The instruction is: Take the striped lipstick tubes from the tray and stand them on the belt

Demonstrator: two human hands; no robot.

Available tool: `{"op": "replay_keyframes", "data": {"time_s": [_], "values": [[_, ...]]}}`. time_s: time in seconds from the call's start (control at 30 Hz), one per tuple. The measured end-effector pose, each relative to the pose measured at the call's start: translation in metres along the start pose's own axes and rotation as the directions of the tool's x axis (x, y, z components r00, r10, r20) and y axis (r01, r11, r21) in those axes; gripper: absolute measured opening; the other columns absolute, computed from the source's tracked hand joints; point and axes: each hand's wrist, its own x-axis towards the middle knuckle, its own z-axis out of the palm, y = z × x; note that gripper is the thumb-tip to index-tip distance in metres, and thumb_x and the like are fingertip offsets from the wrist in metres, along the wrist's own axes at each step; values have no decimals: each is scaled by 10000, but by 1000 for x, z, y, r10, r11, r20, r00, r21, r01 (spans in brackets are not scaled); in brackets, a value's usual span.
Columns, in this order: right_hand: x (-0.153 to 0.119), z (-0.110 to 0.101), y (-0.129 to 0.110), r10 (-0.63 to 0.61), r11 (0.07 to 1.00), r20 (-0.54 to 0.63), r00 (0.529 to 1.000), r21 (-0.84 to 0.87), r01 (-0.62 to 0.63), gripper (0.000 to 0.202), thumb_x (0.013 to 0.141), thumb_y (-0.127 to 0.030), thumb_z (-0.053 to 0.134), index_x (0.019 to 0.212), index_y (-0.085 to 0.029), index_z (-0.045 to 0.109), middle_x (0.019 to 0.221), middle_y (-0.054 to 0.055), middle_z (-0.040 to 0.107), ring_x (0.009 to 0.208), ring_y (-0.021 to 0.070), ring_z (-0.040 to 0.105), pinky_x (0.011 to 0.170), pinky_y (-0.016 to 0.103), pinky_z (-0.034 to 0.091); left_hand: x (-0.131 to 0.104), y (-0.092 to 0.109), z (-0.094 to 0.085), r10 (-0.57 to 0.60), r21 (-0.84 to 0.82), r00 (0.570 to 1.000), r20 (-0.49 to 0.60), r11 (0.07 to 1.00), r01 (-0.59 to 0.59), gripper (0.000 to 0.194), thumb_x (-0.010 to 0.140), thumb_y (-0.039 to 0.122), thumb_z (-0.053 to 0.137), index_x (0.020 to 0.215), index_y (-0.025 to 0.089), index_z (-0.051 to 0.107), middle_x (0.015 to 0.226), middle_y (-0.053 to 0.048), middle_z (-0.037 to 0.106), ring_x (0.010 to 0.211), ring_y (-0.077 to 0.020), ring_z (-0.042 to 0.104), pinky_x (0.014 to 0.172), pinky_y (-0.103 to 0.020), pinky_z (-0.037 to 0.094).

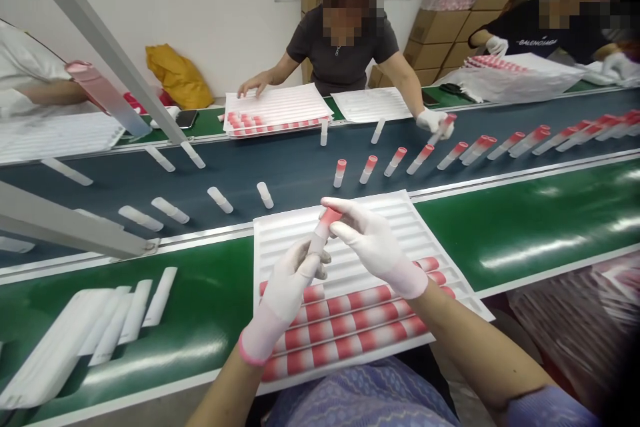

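One tube (319, 237) in handling: left grip (294, 273) holds white end, right grip (371, 238) red end; next move likely requires coordination.

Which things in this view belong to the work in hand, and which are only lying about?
Work in hand:
red-topped tube, between left hand and right hand
ridged white tray beneath
red-and-white tubes lying in it
upright tubes on the belt

Apparently just lying about:
yellow bundle
dark phone
cardboard boxes

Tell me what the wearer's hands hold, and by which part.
One tube: the left hand grips its white lower part, the right hand its red upper end.
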Motion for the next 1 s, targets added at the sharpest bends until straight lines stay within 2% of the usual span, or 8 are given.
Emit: {"op": "replay_keyframes", "data": {"time_s": [0.1,0.2,0.37,0.5,0.67,0.83,0.9,1.0], "values": [[-4,1,-3,3,996,-59,998,-84,-7,349,858,-224,651,1206,-247,672,1103,30,710,993,192,669,852,348,561,5,3,6,20,135,980,-200,991,7,249,847,333,649,1039,174,644,982,-55,683,869,-183,639,817,-326,512],[-9,7,-10,12,991,-114,993,-132,-27,361,806,-179,676,1163,-224,690,1018,28,713,905,176,671,793,321,566,10,3,10,40,178,956,-291,984,13,206,800,306,700,956,182,647,999,-56,707,964,-210,652,839,-325,508],[-15,20,-15,3,992,-99,995,-125,-15,154,730,-160,738,872,-212,711,877,14,692,825,175,653,701,296,547,16,-7,6,109,8,957,-270,994,-111,310,670,341,835,847,178,639,879,-39,708,869,-201,663,793,-323,534],[-16,29,-11,-44,997,-97,994,-67,38,170,700,-137,759,826,-209,669,868,8,674,816,165,645,691,283,535,16,-15,2,147,-114,952,-267,977,-182,336,627,314,876,846,180,658,869,-28,717,853,-186,676,809,-315,551],[-15,36,-7,-70,994,-167,984,-99,54,240,669,-216,793,784,-204,582,783,-3,622,727,159,609,643,293,521,12,-20,4,158,-76,926,-343,978,-195,322,647,309,875,866,185,675,892,-27,734,856,-184,693,777,-293,564],[-12,26,-9,-199,975,78,977,-87,205,326,816,-188,664,1138,-228,630,1069,60,679,882,180,645,796,348,550,13,-18,-1,153,-79,952,-267,981,-180,343,672,362,864,883,195,651,940,-42,741,895,-211,705,802,-329,572],[-11,25,-8,-251,959,87,964,-112,260,261,838,-186,649,1094,-233,665,1018,52,687,900,190,645,800,346,544,13,-15,-1,175,-35,947,-271,981,-191,339,682,377,853,883,197,649,929,-44,741,911,-219,704,833,-343,565],[-11,29,-7,-204,968,-30,979,-153,197,146,767,-206,733,903,-225,684,799,7,639,700,157,589,657,301,521,12,-12,2,179,31,931,-319,983,-178,327,683,381,837,879,196,653,928,-51,745,906,-227,704,825,-342,560]]}}
